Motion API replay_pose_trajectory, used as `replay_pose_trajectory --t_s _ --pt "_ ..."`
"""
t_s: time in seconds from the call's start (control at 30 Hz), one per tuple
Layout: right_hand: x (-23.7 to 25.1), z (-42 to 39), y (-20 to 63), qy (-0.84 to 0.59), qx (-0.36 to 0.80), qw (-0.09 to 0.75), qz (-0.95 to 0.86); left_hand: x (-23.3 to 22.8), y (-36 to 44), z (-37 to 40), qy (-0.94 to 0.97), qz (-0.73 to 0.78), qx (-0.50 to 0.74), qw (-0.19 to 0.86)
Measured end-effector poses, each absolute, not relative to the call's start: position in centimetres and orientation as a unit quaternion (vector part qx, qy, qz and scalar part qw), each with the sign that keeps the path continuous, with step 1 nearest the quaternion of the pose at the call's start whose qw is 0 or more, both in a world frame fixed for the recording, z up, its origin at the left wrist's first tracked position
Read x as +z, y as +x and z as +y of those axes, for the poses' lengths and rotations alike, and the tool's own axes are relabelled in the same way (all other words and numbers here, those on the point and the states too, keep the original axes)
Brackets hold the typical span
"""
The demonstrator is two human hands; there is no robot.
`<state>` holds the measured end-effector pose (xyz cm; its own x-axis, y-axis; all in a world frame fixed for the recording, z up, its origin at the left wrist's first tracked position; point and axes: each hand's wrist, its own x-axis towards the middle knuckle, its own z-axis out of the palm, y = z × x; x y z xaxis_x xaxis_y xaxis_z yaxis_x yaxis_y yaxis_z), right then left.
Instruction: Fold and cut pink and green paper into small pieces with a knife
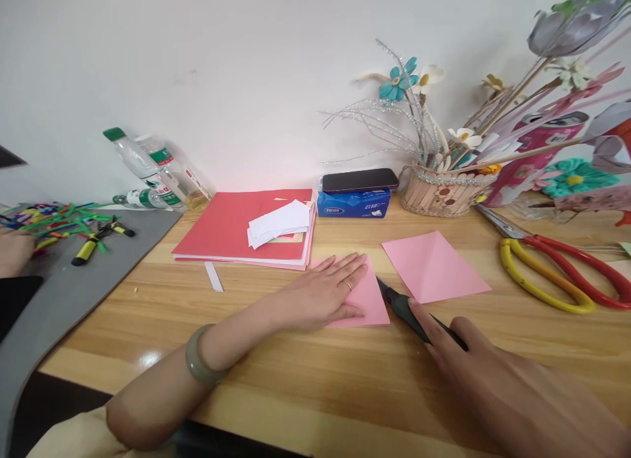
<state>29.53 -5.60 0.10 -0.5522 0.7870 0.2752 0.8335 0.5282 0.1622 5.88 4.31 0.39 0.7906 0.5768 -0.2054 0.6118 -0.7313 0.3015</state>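
From the head camera: left hand (323, 294) flat and open, fingers spread, pressing down on a folded pink paper (367, 299) on the wooden table (276, 372). Right hand (473, 363) closed around a dark knife (401, 307), tip touching the right edge of that paper. Second pink sheet (434, 267) just right of the folded paper. Red folder (236, 228) behind and left of it. Big scissors (557, 274) far right of it. Blue tissue pack (353, 203) behind it, phone (359, 180) on top. Basket of paper flowers (444, 192) behind, to the right.
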Motion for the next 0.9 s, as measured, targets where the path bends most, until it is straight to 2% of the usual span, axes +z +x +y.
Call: replay_pose_trajectory --t_s 0.2,0.57,0.9 --pt "0.0 -5.8 29.6 -0.465 -0.13 0.093 -0.871 0.6 5.1 4.8 0.941 0.274 -0.041 0.195" --pt "0.4 -4.4 28.6 -0.502 -0.138 0.029 -0.853 0.9 5.6 4.7 0.936 0.291 -0.069 0.184" --pt "1.8 -3.3 27.2 -0.559 -0.064 -0.109 -0.819 1.0 5.7 4.6 0.939 0.285 -0.074 0.18"
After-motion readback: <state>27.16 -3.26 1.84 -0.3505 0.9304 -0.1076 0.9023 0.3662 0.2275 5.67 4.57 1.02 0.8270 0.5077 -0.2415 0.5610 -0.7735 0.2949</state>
